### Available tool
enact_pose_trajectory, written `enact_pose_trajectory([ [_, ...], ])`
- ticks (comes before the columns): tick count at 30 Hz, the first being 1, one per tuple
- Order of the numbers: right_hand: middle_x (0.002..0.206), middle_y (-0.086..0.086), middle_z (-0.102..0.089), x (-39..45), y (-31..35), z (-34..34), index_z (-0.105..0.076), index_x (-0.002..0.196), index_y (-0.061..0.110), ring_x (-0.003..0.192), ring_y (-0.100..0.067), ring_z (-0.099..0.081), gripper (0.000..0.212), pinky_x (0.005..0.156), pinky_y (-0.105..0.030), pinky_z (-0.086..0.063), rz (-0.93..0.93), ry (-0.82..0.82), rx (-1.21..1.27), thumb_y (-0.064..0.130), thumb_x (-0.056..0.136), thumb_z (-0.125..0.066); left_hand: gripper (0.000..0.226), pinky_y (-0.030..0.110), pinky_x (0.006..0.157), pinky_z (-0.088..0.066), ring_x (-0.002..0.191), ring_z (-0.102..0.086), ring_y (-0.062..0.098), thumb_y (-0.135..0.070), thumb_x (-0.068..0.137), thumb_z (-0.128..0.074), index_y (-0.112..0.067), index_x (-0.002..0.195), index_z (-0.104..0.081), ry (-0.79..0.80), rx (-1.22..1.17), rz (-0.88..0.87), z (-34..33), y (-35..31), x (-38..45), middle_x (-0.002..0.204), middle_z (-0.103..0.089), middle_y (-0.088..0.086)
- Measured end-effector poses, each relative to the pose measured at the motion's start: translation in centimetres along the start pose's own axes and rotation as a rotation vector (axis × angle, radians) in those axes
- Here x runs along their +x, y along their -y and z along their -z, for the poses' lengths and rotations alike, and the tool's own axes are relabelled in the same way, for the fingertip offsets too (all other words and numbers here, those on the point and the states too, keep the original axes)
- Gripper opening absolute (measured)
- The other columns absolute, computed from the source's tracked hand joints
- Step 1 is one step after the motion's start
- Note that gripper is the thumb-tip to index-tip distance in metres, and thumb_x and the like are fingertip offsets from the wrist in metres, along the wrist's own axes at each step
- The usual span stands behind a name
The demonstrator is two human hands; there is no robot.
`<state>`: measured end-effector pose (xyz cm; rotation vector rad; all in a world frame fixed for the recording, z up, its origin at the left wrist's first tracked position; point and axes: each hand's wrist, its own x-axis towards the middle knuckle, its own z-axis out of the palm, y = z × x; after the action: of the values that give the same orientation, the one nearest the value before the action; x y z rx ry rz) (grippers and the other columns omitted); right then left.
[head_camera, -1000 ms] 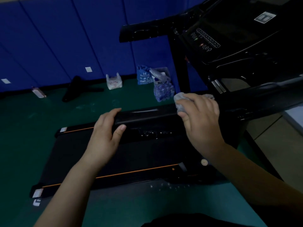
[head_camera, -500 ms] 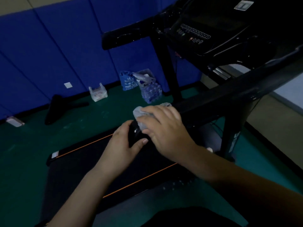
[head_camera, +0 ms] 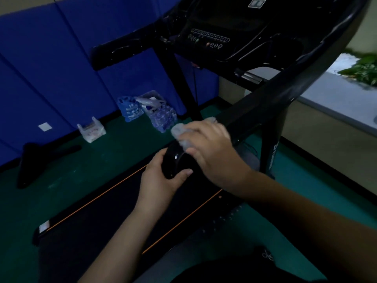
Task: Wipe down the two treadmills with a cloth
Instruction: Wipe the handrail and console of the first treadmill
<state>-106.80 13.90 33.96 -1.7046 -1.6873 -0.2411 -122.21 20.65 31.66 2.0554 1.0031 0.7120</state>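
Note:
A black treadmill fills the view, with its console (head_camera: 210,38) at the top and its near handrail (head_camera: 271,94) sloping down toward me. My left hand (head_camera: 161,178) grips the rounded end of that handrail (head_camera: 173,162). My right hand (head_camera: 212,152) presses a crumpled pale grey cloth (head_camera: 179,131) onto the top of the rail just above the left hand. The dark belt (head_camera: 114,213) with orange side lines lies below my arms. The far handrail (head_camera: 122,52) sticks out to the left.
Blue padded panels (head_camera: 51,68) line the wall above a green floor (head_camera: 61,180). Plastic bags (head_camera: 91,130) and a pack of bottles (head_camera: 162,117) sit by the wall. A dark object (head_camera: 34,158) lies at the left. A pale ledge with green leaves (head_camera: 361,72) is at the right.
The view has swung so the handrail now runs up to the right. My right hand with the cloth has slid toward the rail's end, close above my left hand, which keeps its grip.

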Motion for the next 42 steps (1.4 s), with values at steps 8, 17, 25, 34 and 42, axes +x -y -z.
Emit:
enact_pose_trajectory([
  [8, 0.13, -0.001, -0.056, 0.0, 0.6, -0.5, -0.055, 0.125, 0.027, 0.118, -0.021, -0.05, 0.032, 0.099, -0.038, -0.036, 0.278, 0.153, -0.089, 0.028, 0.094, -0.052, 0.052, 0.014, 0.086, -0.045, 0.1, -0.06, 0.006, -0.022, 0.071, -0.082, -0.023, 0.117, -0.057, 0.002, 0.015, -0.007, 0.0, 1.5, -0.7, 0.109, -0.064, -0.005],
  [17, 0.131, -0.016, -0.051, -1.7, -6.8, 1.5, -0.06, 0.127, 0.011, 0.121, -0.028, -0.044, 0.038, 0.104, -0.038, -0.035, -0.287, -0.37, -0.092, 0.029, 0.098, -0.045, 0.065, 0.032, 0.109, -0.036, 0.124, -0.043, 0.012, -0.036, 0.085, -0.067, -0.019, 0.142, -0.041, 0.005, 0.159, -0.157, 0.7, -2.2, 0.2, 0.13, -0.049, -0.004],
  [25, 0.13, 0.001, -0.031, -5.0, 1.2, -3.9, -0.04, 0.14, 0.0, 0.117, 0.005, -0.031, 0.05, 0.105, -0.011, -0.027, -0.543, -0.53, 0.226, 0.018, 0.095, -0.046, 0.046, 0.026, 0.105, -0.033, 0.125, -0.043, 0.011, -0.03, 0.096, -0.053, -0.018, 0.14, -0.046, 0.014, 0.16, -0.171, -0.6, -3.7, 1.7, 0.127, -0.048, -0.01],
  [34, 0.115, 0.0, -0.035, -1.6, -8.7, 0.3, -0.048, 0.136, 0.006, 0.09, 0.003, -0.042, 0.04, 0.087, 0.001, -0.031, -0.937, -0.815, 0.404, 0.011, 0.096, -0.052, 0.04, 0.024, 0.095, -0.034, 0.113, -0.044, 0.004, -0.038, 0.098, -0.041, -0.021, 0.134, -0.045, 0.004, 0.148, -0.184, -1.3, -3.5, 1.8, 0.117, -0.047, -0.011],
  [42, 0.122, 0.002, -0.03, -3.6, -1.3, -2.7, -0.04, 0.143, 0.012, 0.11, -0.01, -0.044, 0.05, 0.101, -0.013, -0.037, -0.73, -0.635, 0.469, 0.015, 0.093, -0.048, 0.047, 0.032, 0.098, -0.04, 0.114, -0.048, 0.011, -0.042, 0.091, -0.04, -0.02, 0.131, -0.05, 0.018, 0.189, -0.194, -1.0, -4.0, 2.3, 0.115, -0.05, -0.009],
])
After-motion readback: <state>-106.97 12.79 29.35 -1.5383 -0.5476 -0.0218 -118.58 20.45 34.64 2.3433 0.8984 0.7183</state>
